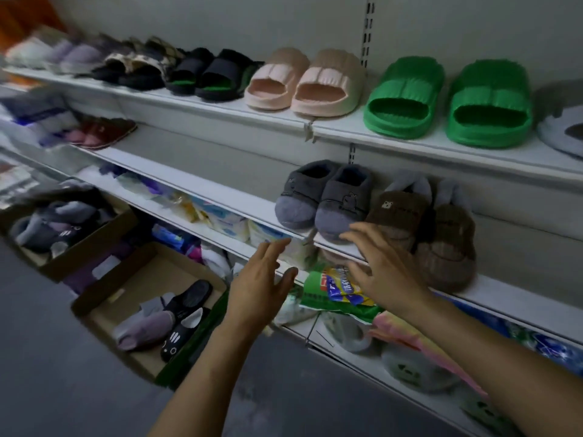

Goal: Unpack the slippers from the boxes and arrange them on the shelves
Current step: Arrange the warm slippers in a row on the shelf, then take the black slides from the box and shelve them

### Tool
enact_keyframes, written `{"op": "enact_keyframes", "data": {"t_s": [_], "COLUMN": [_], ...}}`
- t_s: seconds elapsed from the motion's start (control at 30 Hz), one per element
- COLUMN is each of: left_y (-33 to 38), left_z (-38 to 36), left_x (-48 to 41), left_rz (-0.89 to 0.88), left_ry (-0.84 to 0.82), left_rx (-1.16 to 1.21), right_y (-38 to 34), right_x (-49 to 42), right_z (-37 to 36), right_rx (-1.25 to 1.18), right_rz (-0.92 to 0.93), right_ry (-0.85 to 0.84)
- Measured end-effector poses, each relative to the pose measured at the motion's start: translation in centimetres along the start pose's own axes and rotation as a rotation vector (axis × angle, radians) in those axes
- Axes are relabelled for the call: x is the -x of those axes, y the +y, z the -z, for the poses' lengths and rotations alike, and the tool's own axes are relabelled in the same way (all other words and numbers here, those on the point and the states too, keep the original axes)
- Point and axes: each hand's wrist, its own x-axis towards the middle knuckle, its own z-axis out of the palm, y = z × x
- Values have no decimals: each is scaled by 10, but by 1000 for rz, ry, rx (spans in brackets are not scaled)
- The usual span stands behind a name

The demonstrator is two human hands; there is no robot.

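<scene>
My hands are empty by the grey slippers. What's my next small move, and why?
Probably lower the left hand to the nearer box: it and the right hand are open and empty, the grey pair and brown pair sit on the shelf, and slippers lie in that box.

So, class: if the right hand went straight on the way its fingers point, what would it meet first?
Probably the toe of the nearer grey slipper on the shelf; the right hand looks close to it, though depth is unclear.

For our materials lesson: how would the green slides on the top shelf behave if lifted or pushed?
The green slides look like thick moulded foam: probably light and shape-holding. Broad flat soles suggest sliding along the shelf, not tipping.
</scene>
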Motion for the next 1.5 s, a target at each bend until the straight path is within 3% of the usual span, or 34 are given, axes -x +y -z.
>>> {"op": "enact_keyframes", "data": {"t_s": [0.23, 0.43, 0.67, 0.97, 1.5], "left_y": [-142, -312, -480, -596, -756], "left_z": [97, 178, 222, 180, 77], "left_x": [36, 60, 89, 77, 12], "left_rz": [215, 422, 572, 701, 945], "left_ry": [-30, -83, -309, -513, -679], "left_rx": [-48, -88, -59, 81, 279], "right_y": [-107, -218, -296, -299, -267], "right_x": [-68, -132, -169, -201, -221], "right_z": [-82, -210, -354, -458, -653], "right_rx": [72, 35, -94, -166, -303], "right_rz": [81, 29, -81, -288, -600], "right_ry": [-217, -411, -648, -790, -1000]}}
